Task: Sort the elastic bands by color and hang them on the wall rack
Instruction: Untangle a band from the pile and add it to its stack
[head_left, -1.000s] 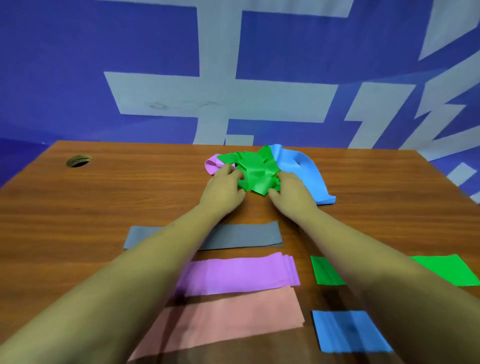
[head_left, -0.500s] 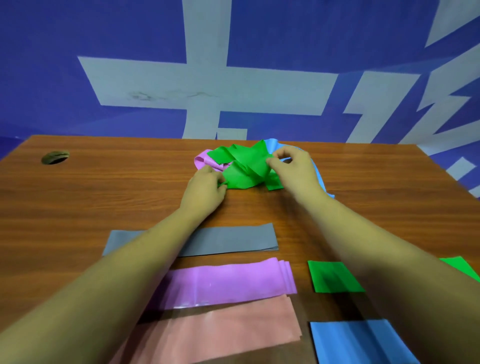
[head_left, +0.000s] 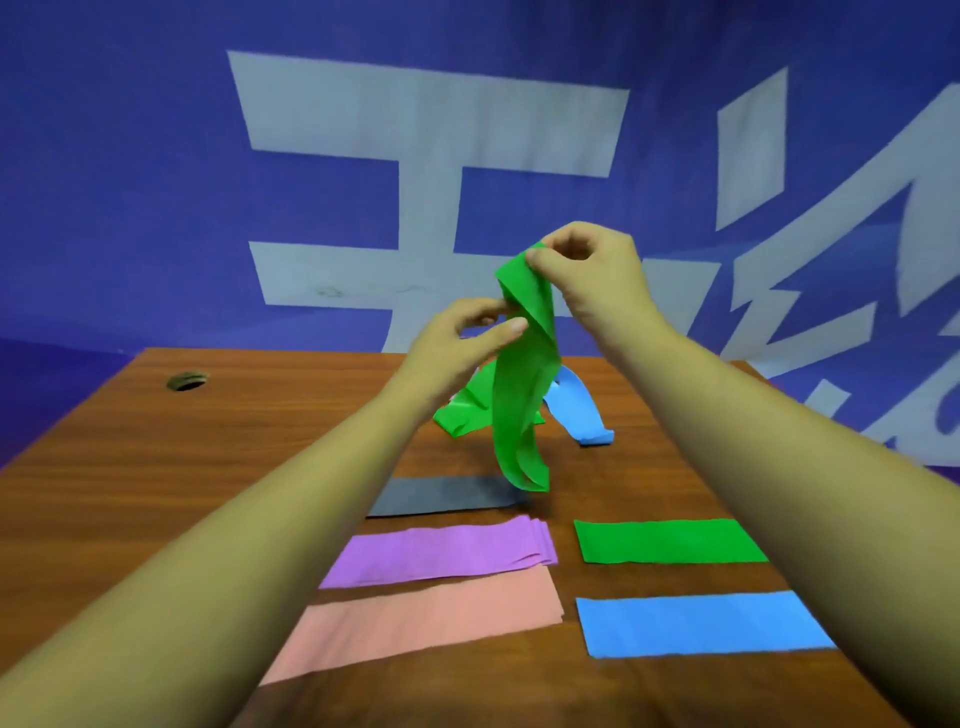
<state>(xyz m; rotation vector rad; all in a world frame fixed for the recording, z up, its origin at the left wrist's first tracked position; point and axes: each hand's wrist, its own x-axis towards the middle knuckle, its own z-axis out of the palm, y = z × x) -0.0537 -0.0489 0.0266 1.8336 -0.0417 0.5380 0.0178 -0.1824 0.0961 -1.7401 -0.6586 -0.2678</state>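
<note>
A green elastic band hangs twisted in the air above the wooden table. My right hand pinches its top end. My left hand grips it a little lower on the left edge. Behind it on the table lie another crumpled green band and a blue band. Flat sorted bands lie nearer: grey, purple, salmon pink, green, blue.
A round cable hole sits at the table's far left corner. A blue wall with large pale lettering stands right behind the table. No rack shows in view.
Both hands have lifted one green band up out of the crumpled pile, and it now hangs unrolled. The view has tilted upward.
</note>
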